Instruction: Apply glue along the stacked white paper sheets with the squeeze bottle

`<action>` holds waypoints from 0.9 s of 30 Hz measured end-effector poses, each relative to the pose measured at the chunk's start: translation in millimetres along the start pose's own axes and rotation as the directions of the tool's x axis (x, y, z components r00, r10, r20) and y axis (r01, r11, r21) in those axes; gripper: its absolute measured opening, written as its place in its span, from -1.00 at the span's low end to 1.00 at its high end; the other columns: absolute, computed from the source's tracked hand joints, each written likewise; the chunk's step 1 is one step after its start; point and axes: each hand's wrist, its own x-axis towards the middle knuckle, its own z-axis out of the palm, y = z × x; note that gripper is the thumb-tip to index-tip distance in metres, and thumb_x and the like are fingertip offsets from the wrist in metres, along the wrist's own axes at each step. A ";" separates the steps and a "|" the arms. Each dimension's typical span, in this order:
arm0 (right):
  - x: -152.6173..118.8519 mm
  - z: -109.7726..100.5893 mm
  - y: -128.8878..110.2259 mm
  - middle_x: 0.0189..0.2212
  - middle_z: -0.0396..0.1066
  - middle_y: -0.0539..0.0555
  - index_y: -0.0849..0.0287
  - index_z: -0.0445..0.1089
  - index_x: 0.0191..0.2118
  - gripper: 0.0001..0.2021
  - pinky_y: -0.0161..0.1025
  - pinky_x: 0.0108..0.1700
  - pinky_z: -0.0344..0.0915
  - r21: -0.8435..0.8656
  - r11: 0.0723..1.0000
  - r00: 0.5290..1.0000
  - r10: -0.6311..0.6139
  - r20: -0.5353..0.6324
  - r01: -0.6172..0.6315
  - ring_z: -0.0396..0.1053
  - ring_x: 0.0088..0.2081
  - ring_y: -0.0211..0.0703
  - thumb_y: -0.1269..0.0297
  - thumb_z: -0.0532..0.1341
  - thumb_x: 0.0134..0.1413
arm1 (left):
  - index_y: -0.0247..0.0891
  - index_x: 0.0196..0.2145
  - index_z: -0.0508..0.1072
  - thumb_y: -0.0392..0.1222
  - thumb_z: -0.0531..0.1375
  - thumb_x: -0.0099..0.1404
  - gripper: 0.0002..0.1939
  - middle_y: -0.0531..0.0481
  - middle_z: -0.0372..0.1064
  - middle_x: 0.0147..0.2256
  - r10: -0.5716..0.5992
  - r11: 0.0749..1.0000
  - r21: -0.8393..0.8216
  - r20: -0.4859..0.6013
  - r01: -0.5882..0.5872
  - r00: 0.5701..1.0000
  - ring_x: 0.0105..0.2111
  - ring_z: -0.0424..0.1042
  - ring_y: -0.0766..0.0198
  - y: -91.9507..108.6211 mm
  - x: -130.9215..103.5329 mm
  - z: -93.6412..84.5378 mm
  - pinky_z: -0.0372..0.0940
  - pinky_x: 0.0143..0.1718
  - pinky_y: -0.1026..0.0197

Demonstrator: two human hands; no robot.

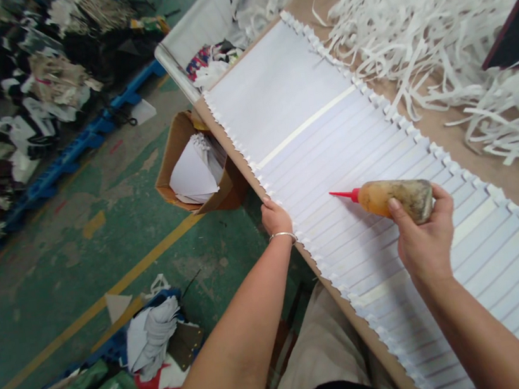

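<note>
In the head view my right hand (pixel 425 239) is wrapped round a squeeze bottle (pixel 396 199). The bottle is amber and dirty, and its thin red nozzle (pixel 346 196) points left, above a row of overlapping white sheets (pixel 332 166). A pale band (pixel 308 125) crosses the sheets near the far end. My left hand (pixel 276 218), with a bangle at the wrist, is closed at the near edge of the sheets and table. Its fingertips are partly hidden, so what it pinches cannot be made out.
Loose white strips (pixel 422 13) are heaped on the brown table top (pixel 489 164). Beyond the table's end stands a white bin (pixel 175 59) with scraps. A cardboard box (pixel 173 155) of white pieces sits on the green floor (pixel 153 259). Scrap piles lie by a blue pallet (pixel 72 149).
</note>
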 end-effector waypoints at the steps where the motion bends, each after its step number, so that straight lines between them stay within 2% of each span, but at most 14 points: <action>1: -4.9 2.4 -3.3 -0.03 0.35 0.05 0.09 0.27 0.21 -0.24 -0.03 0.06 0.38 -0.031 1.000 1.000 0.001 0.003 -0.001 0.37 -0.08 -0.14 -0.01 0.50 -0.07 | -0.32 -0.09 0.54 0.09 -0.04 0.61 -0.51 -0.16 0.58 -0.13 -0.001 1.000 0.002 0.000 0.001 1.000 -0.10 0.57 0.16 -0.1 0.2 0.3 0.38 0.07 -0.02; 6: -27.7 15.4 -16.7 0.07 0.30 0.13 0.11 0.25 0.24 -0.24 -0.01 0.13 0.33 -0.095 0.995 0.997 -0.029 0.075 0.036 0.36 0.03 -0.04 0.00 0.48 -0.03 | -0.31 -0.10 0.54 0.08 -0.05 0.62 -0.51 -0.13 0.58 -0.15 0.002 1.000 0.006 -0.001 -0.002 1.000 -0.13 0.58 0.16 -0.4 0.2 1.1 0.39 0.04 0.00; 11: -47.4 27.0 -20.0 0.11 0.29 0.15 0.11 0.25 0.26 -0.29 0.05 0.19 0.30 -0.110 0.990 0.986 -0.070 0.153 0.088 0.33 0.10 0.01 0.03 0.44 0.05 | -0.31 -0.11 0.54 0.06 -0.07 0.62 -0.51 -0.14 0.59 -0.16 0.009 1.000 0.008 -0.006 -0.009 1.000 -0.13 0.58 0.15 -0.4 -0.6 1.2 0.39 0.03 0.02; 15: -59.7 33.3 -18.5 0.13 0.30 0.15 0.08 0.25 0.29 -0.33 0.05 0.23 0.30 -0.147 0.964 0.960 -0.189 0.208 0.222 0.33 0.14 0.02 0.09 0.41 0.10 | -0.32 -0.11 0.54 0.06 -0.08 0.62 -0.50 -0.16 0.59 -0.16 0.012 1.000 0.011 -0.008 -0.012 1.000 -0.14 0.58 0.15 -0.4 -0.9 1.0 0.39 0.01 0.02; 18: -61.2 28.6 -14.1 0.16 0.34 0.17 0.03 0.18 0.36 -0.28 0.09 0.22 0.34 -0.135 0.920 0.908 -0.323 0.267 0.367 0.38 0.16 0.04 0.23 0.40 0.11 | -0.34 -0.09 0.55 0.06 -0.08 0.62 -0.49 -0.19 0.58 -0.14 0.017 1.000 0.010 -0.008 -0.017 1.000 -0.14 0.58 0.16 -0.4 -1.2 0.7 0.40 0.01 0.03; 20: -54.7 19.0 -12.7 0.21 0.36 0.19 -0.02 0.08 0.42 -0.19 0.15 0.19 0.40 -0.048 0.873 0.826 -0.441 0.352 0.486 0.41 0.17 0.09 0.36 0.37 0.09 | -0.34 -0.09 0.55 0.07 -0.07 0.62 -0.49 -0.18 0.58 -0.14 0.014 1.000 0.009 -0.006 -0.014 1.000 -0.14 0.57 0.16 -0.2 -1.6 0.4 0.40 0.01 0.03; 22: -40.3 5.8 -15.6 0.26 0.34 0.18 -0.10 0.07 0.42 -0.13 0.24 0.17 0.41 0.050 0.804 0.717 -0.554 0.422 0.592 0.40 0.21 0.15 0.46 0.37 0.03 | -0.33 -0.09 0.54 0.08 -0.05 0.61 -0.51 -0.16 0.58 -0.14 0.007 1.000 0.006 -0.005 -0.007 1.000 -0.13 0.57 0.16 0.3 -2.2 -0.1 0.40 0.03 0.01; 23: -30.1 -1.3 -18.8 0.28 0.33 0.17 -0.13 0.10 0.39 -0.13 0.29 0.17 0.41 0.078 0.767 0.676 -0.604 0.422 0.637 0.39 0.22 0.19 0.47 0.38 -0.01 | -0.32 -0.10 0.54 0.08 -0.04 0.61 -0.51 -0.15 0.58 -0.14 0.004 1.000 0.003 -0.004 -0.004 1.000 -0.13 0.57 0.16 0.7 -2.5 -0.5 0.39 0.05 0.00; 24: -17.8 -8.1 -22.8 0.27 0.34 0.15 -0.15 0.14 0.36 -0.13 0.33 0.16 0.41 0.084 0.737 0.658 -0.643 0.392 0.671 0.40 0.22 0.21 0.47 0.41 -0.05 | -0.31 -0.10 0.54 0.09 -0.03 0.61 -0.52 -0.14 0.58 -0.14 0.001 1.000 -0.001 -0.003 -0.001 1.000 -0.12 0.57 0.16 1.0 -2.7 -0.9 0.39 0.06 -0.01; 25: -3.8 -14.4 -27.2 0.24 0.36 0.14 -0.14 0.18 0.33 -0.13 0.35 0.16 0.41 0.069 0.720 0.668 -0.671 0.321 0.691 0.42 0.19 0.21 0.46 0.45 -0.10 | -0.31 -0.10 0.54 0.09 -0.02 0.60 -0.53 -0.14 0.58 -0.13 -0.001 1.000 -0.006 -0.002 0.001 1.000 -0.11 0.57 0.16 1.3 -3.0 -1.3 0.38 0.07 -0.02; 27: 28.9 -24.8 -34.7 0.19 0.37 0.14 -0.07 0.22 0.28 -0.15 0.34 0.20 0.39 0.006 0.758 0.752 -0.648 0.118 0.652 0.46 0.15 0.16 0.42 0.50 -0.15 | -0.30 -0.10 0.54 0.10 -0.01 0.60 -0.53 -0.13 0.58 -0.13 -0.005 1.000 -0.014 0.001 0.005 1.000 -0.10 0.57 0.15 1.7 -3.2 -2.0 0.37 0.09 -0.03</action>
